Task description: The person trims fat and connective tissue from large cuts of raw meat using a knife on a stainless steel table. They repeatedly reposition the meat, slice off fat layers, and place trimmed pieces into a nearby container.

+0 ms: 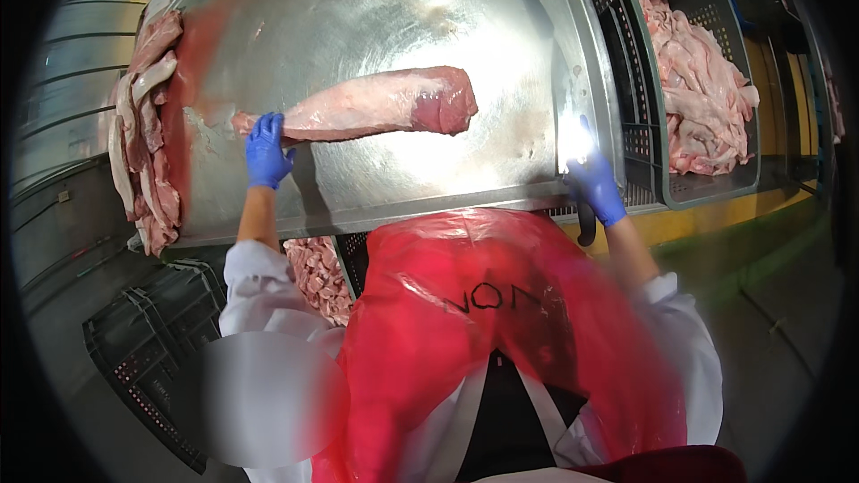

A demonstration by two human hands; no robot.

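A long piece of pink meat (367, 103), darker red at its right end, lies across the steel worktop (376, 0). My left hand (270, 154), in a blue glove, has its fingers curled over the meat's narrow left end. At the worktop's right edge is my right hand (596, 183), also blue-gloved; glare and blur hide its fingers. A black curved handle (587, 225) shows just below that hand, and I cannot make out whether it is held. Several long strips of meat (148, 134) are piled along the worktop's left edge, beside a reddish smear.
A grey crate (752, 54) of pale trimmings (698, 107) stands right of the worktop. Below the worktop is a crate of small meat pieces (318, 273). Dark crates (134, 331) stand at lower left. My red apron (465, 277) is against the front edge.
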